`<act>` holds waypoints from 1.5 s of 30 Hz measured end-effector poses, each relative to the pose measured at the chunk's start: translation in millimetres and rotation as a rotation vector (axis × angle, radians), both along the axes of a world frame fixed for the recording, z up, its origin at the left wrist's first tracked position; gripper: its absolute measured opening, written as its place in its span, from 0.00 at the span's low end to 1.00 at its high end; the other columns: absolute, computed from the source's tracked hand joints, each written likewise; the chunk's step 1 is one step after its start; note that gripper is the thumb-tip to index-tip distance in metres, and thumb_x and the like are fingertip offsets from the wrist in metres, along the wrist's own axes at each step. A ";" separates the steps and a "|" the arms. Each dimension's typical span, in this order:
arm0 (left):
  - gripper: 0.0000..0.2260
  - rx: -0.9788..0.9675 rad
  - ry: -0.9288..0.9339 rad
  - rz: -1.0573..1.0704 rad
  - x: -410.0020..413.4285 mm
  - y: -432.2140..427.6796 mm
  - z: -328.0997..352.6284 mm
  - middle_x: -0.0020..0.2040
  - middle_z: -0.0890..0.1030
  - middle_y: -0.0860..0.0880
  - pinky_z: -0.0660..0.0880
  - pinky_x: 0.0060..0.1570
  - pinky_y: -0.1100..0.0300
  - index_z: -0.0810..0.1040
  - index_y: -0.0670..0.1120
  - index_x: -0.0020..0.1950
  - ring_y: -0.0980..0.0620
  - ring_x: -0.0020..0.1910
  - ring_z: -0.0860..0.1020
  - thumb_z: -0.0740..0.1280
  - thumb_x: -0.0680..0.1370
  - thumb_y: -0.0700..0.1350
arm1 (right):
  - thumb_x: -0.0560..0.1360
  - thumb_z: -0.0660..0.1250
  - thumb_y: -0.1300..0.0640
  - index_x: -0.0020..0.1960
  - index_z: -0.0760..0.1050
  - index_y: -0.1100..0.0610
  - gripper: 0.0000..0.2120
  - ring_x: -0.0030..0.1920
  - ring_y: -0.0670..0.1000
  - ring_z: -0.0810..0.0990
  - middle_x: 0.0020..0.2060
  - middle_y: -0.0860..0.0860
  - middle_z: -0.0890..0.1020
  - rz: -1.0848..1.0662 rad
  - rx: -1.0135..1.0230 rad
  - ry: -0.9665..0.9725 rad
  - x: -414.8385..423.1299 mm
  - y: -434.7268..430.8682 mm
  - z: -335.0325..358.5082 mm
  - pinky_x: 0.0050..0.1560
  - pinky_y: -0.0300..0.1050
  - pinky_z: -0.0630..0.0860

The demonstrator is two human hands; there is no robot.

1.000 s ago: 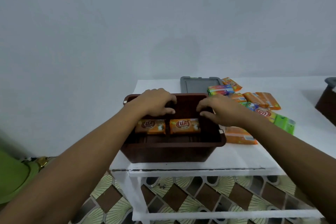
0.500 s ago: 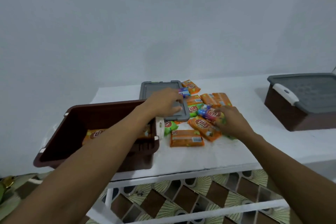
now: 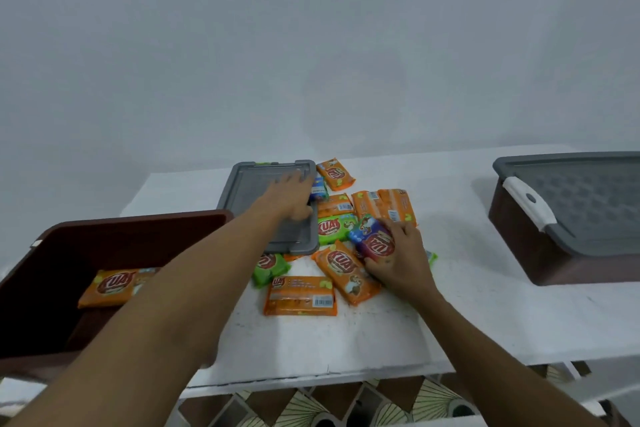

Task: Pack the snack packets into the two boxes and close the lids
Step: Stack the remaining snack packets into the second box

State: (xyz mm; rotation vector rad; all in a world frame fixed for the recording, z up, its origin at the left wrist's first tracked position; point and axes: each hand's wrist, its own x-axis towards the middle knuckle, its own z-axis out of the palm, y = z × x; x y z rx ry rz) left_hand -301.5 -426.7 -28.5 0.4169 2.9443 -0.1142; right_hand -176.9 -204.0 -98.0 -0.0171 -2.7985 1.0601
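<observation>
Both hands have left the open brown box (image 3: 131, 224), where an orange packet (image 3: 110, 286) lies, for the loose packets (image 3: 300, 295) on the white counter (image 3: 467, 315). The right hand (image 3: 401, 262) grips a glossy blue packet (image 3: 372, 242) and the left hand (image 3: 289, 199) rests flat, fingers straight, on the grey lid (image 3: 258, 191), so filling likely goes on. The packets are flat, crinkly foil pillows; box and rimmed lid look like rigid moulded plastic, and the second box (image 3: 571, 215) is already lidded.
</observation>
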 end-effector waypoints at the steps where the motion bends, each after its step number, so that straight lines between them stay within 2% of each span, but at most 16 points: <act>1: 0.37 0.020 -0.012 0.024 -8.8 0.5 -4.5 0.79 0.53 0.41 0.55 0.74 0.41 0.48 0.46 0.79 0.39 0.77 0.55 0.65 0.78 0.55 | 0.68 0.76 0.45 0.75 0.60 0.51 0.42 0.66 0.51 0.69 0.68 0.52 0.65 -0.007 -0.011 -0.004 -0.8 2.9 -1.8 0.61 0.44 0.74; 5: 0.35 0.079 -0.050 0.038 -24.8 -2.6 -15.7 0.77 0.59 0.40 0.57 0.73 0.43 0.51 0.45 0.79 0.39 0.75 0.60 0.64 0.79 0.56 | 0.68 0.76 0.46 0.73 0.61 0.51 0.40 0.64 0.50 0.72 0.68 0.51 0.66 -0.017 -0.059 -0.028 -1.8 3.0 0.6 0.58 0.44 0.76; 11: 0.22 0.131 -0.079 -0.013 -14.6 -4.9 -8.3 0.70 0.66 0.38 0.69 0.62 0.50 0.63 0.42 0.74 0.41 0.63 0.72 0.55 0.83 0.53 | 0.66 0.78 0.47 0.69 0.63 0.47 0.37 0.58 0.49 0.78 0.64 0.49 0.75 -0.035 -0.113 -0.053 0.2 -2.6 7.9 0.54 0.44 0.79; 14: 0.19 0.518 -0.017 0.053 -0.3 -5.0 9.2 0.57 0.79 0.39 0.72 0.51 0.53 0.73 0.40 0.60 0.44 0.50 0.77 0.50 0.85 0.51 | 0.65 0.80 0.49 0.72 0.61 0.49 0.42 0.57 0.50 0.78 0.64 0.50 0.75 -0.072 -0.180 -0.120 -1.7 -6.8 20.7 0.51 0.43 0.80; 16: 0.20 0.880 -0.150 0.185 6.5 -4.3 22.9 0.52 0.82 0.37 0.77 0.48 0.50 0.75 0.39 0.59 0.42 0.46 0.81 0.50 0.85 0.52 | 0.64 0.80 0.54 0.73 0.62 0.51 0.43 0.50 0.49 0.79 0.61 0.53 0.77 -0.111 -0.324 -0.220 -7.2 -5.9 36.1 0.41 0.39 0.77; 18: 0.19 1.131 -0.309 0.254 13.7 -8.9 38.0 0.51 0.83 0.36 0.80 0.46 0.48 0.76 0.41 0.59 0.41 0.43 0.82 0.54 0.84 0.53 | 0.66 0.78 0.57 0.69 0.68 0.56 0.35 0.45 0.49 0.80 0.54 0.55 0.80 -0.144 -0.606 -0.359 -12.1 -5.1 56.9 0.36 0.40 0.76; 20: 0.19 1.246 -0.414 0.260 22.9 -20.4 53.1 0.48 0.84 0.39 0.81 0.41 0.50 0.77 0.41 0.58 0.44 0.41 0.82 0.57 0.83 0.55 | 0.70 0.76 0.55 0.62 0.75 0.59 0.22 0.42 0.51 0.81 0.47 0.55 0.83 -0.146 -0.864 -0.447 -12.6 -9.9 74.7 0.36 0.42 0.76; 24: 0.12 1.315 -0.507 0.170 44.5 -55.2 75.6 0.45 0.83 0.40 0.83 0.38 0.51 0.76 0.39 0.54 0.45 0.38 0.83 0.63 0.81 0.48 | 0.77 0.68 0.56 0.58 0.75 0.61 0.13 0.35 0.52 0.83 0.42 0.57 0.85 -0.094 -1.110 -0.482 -9.6 -35.3 93.7 0.36 0.48 0.81; 27: 0.08 1.277 -0.466 0.159 62.3 -94.8 90.5 0.46 0.83 0.42 0.81 0.38 0.56 0.77 0.40 0.54 0.47 0.40 0.83 0.64 0.81 0.43 | 0.76 0.68 0.64 0.62 0.72 0.64 0.16 0.44 0.56 0.84 0.48 0.60 0.84 0.003 -1.193 -0.486 0.2 -67.5 105.8 0.50 0.58 0.81; 29: 0.06 1.214 -0.426 0.159 74.9 -122.6 101.1 0.46 0.83 0.44 0.79 0.41 0.59 0.78 0.42 0.53 0.50 0.41 0.82 0.65 0.80 0.43 | 0.74 0.68 0.70 0.64 0.70 0.60 0.21 0.48 0.58 0.83 0.53 0.61 0.81 0.039 -1.207 -0.433 8.1 -88.9 117.8 0.47 0.59 0.82; 31: 0.05 1.146 -0.418 0.150 87.9 -154.3 110.4 0.47 0.83 0.44 0.77 0.43 0.58 0.79 0.43 0.52 0.50 0.43 0.81 0.65 0.80 0.43 | 0.73 0.68 0.73 0.66 0.70 0.54 0.26 0.48 0.59 0.83 0.54 0.61 0.79 0.084 -1.185 -0.378 17.8 -114.3 133.6 0.38 0.54 0.82; 34: 0.05 1.028 -0.409 0.117 107.4 -202.7 120.1 0.48 0.83 0.45 0.77 0.39 0.60 0.78 0.46 0.54 0.51 0.43 0.81 0.65 0.80 0.42 | 0.71 0.71 0.70 0.62 0.74 0.55 0.22 0.49 0.58 0.84 0.56 0.62 0.80 0.141 -1.082 -0.347 30.6 -153.7 152.2 0.45 0.55 0.83; 37: 0.06 0.917 -0.415 0.097 123.5 -247.5 120.6 0.51 0.84 0.44 0.78 0.43 0.55 0.78 0.47 0.57 0.50 0.45 0.82 0.65 0.80 0.42 | 0.68 0.76 0.62 0.49 0.75 0.55 0.14 0.48 0.55 0.84 0.48 0.58 0.84 0.198 -0.644 -0.194 41.9 -192.6 167.0 0.50 0.54 0.82; 40: 0.08 0.782 -0.422 0.085 137.1 -285.1 110.3 0.51 0.84 0.43 0.79 0.46 0.51 0.78 0.47 0.58 0.46 0.47 0.83 0.66 0.80 0.41 | 0.69 0.75 0.59 0.55 0.72 0.48 0.19 0.47 0.49 0.81 0.49 0.47 0.79 0.382 -0.189 -0.109 52.0 -233.0 177.1 0.43 0.45 0.83; 42: 0.08 0.709 -0.479 0.047 144.8 -300.9 97.4 0.50 0.84 0.43 0.80 0.43 0.54 0.78 0.46 0.58 0.47 0.46 0.83 0.66 0.79 0.40 | 0.71 0.73 0.59 0.58 0.73 0.45 0.19 0.51 0.48 0.78 0.52 0.44 0.75 0.506 0.107 -0.123 55.8 -256.4 174.4 0.45 0.43 0.80; 45: 0.10 0.556 -0.544 -0.017 153.8 -317.1 71.8 0.48 0.84 0.42 0.77 0.38 0.61 0.75 0.46 0.59 0.54 0.40 0.81 0.66 0.79 0.38 | 0.72 0.73 0.58 0.49 0.76 0.50 0.09 0.49 0.49 0.76 0.50 0.48 0.76 0.589 0.372 -0.230 57.3 -286.5 159.7 0.38 0.36 0.73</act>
